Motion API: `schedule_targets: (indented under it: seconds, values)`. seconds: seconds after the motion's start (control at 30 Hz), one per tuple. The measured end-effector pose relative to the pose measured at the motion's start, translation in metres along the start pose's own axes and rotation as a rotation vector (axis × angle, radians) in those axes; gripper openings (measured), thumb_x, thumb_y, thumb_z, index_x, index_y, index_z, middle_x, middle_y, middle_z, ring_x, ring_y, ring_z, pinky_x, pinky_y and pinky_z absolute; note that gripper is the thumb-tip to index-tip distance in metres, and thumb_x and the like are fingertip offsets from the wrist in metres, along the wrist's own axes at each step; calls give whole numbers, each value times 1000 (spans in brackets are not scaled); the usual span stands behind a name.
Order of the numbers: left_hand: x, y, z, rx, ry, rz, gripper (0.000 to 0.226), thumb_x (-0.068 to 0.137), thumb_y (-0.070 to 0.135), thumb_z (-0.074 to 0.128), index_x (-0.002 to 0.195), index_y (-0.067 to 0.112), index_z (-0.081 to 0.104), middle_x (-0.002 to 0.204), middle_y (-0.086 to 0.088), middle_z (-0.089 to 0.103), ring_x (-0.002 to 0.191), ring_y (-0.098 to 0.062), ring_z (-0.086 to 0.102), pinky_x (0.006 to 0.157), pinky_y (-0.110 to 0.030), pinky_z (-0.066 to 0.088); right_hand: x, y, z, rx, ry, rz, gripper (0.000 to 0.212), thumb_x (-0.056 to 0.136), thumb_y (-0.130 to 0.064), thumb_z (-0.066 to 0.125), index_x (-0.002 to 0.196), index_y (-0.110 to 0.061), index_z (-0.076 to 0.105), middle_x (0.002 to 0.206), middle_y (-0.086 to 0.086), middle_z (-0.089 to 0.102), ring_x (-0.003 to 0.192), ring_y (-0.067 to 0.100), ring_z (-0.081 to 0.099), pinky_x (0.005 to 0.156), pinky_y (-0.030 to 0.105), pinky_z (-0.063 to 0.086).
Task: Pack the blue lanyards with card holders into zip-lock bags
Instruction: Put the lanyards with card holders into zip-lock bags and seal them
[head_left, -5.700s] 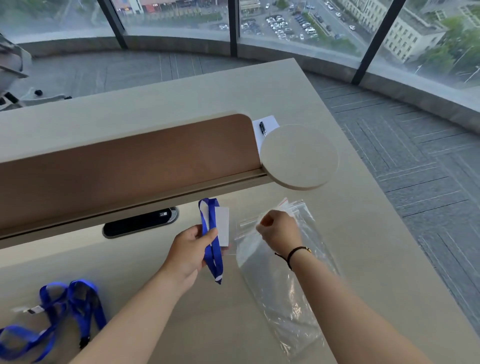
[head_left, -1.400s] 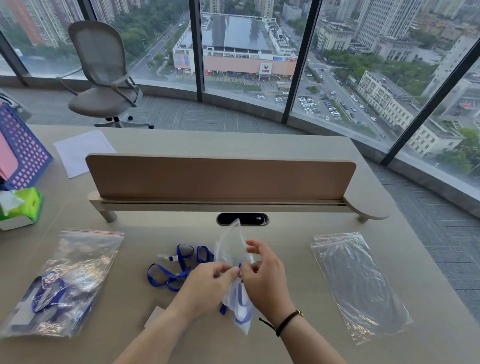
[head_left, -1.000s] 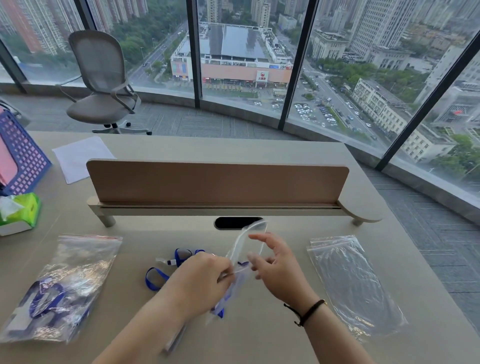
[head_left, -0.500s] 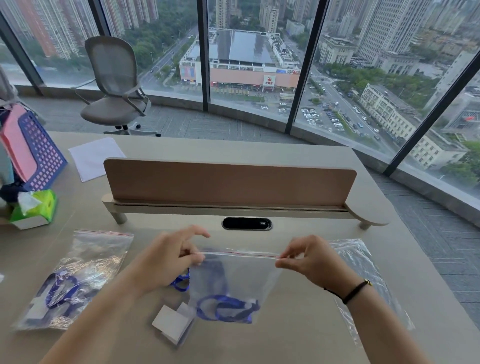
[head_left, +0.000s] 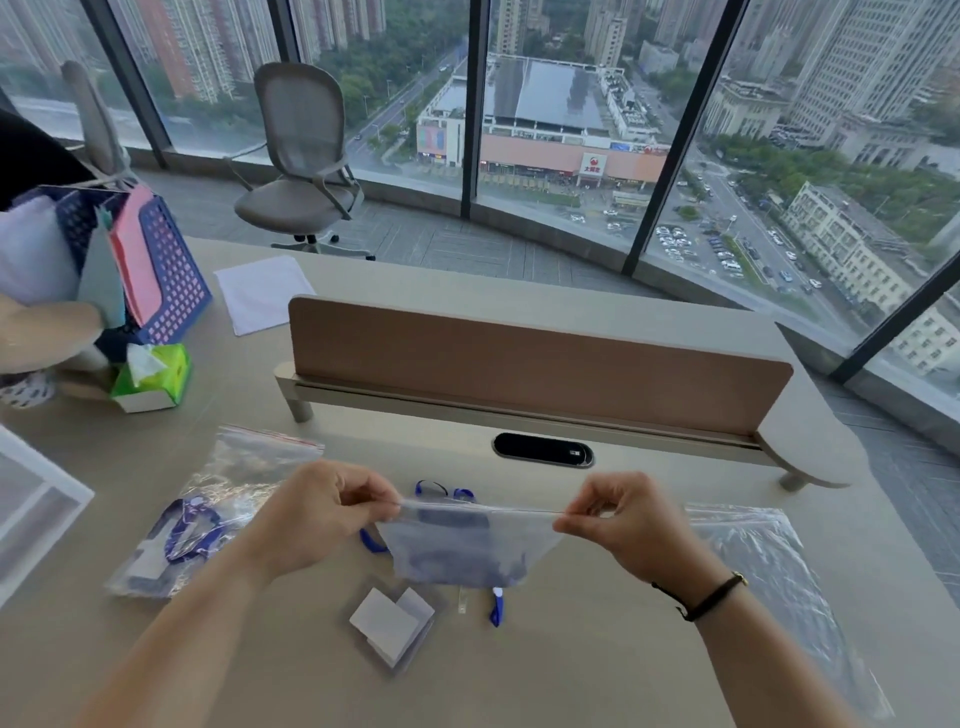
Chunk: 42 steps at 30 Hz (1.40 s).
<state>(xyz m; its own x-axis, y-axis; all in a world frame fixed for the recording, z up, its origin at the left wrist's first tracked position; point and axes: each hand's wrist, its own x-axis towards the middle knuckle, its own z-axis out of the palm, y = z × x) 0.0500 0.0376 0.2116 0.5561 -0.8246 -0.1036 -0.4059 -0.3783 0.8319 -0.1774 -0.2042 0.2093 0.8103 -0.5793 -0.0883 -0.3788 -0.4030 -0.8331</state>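
Note:
I hold a clear zip-lock bag (head_left: 467, 545) stretched level above the desk, with a blue lanyard blurred inside it. My left hand (head_left: 317, 514) pinches the left end of its top strip. My right hand (head_left: 623, 519) pinches the right end. Under the bag lie a loose blue lanyard (head_left: 496, 610) and clear card holders with white cards (head_left: 392, 621). A filled bag with a blue lanyard (head_left: 202, 514) lies to the left. An empty zip-lock bag (head_left: 769, 566) lies flat to the right.
A brown divider panel (head_left: 519, 358) crosses the desk behind a black cable port (head_left: 543, 449). At the left stand a green tissue pack (head_left: 156, 376), a blue perforated basket (head_left: 161, 270) and a white sheet (head_left: 257, 291). A grey chair (head_left: 301, 156) stands by the window.
The bag has been lifted slightly and pulled taut between both hands. My left fingers, spread half a second ago, now pinch the strip. The view has shifted a little to the left.

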Motion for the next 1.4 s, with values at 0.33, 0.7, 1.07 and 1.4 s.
schedule_targets:
  seconds: [0.33,0.7,1.07,1.4]
  values:
    - [-58,-77,-76,-318,280,-169,22,89,-5,66,80,14,74,79,-9,78,75,-18,73,71,-24,59,33,-58,102,226,-358,-14,18,79,-6,80,70,-8,65,74,6,76,68,14,68,68,30,55]
    - [-97,-180,-201,-205,563,-270,17,92,-4,62,89,10,71,76,-4,77,68,-12,71,64,-19,56,76,-140,266,208,-521,-108,16,81,-7,79,74,-3,65,69,10,73,63,17,69,68,36,59]
    - [34,-267,-244,112,515,-338,10,88,11,69,87,20,74,75,11,72,67,-6,65,75,-25,51,205,-126,350,43,-231,2,12,85,-10,73,77,-10,63,64,8,70,52,12,65,66,41,59]
    - [109,-330,-175,292,465,-401,48,95,30,58,142,27,47,144,-3,54,128,-28,52,103,-46,45,290,-61,399,-49,-167,175,6,84,-12,70,81,-9,64,72,8,73,57,15,72,66,41,63]
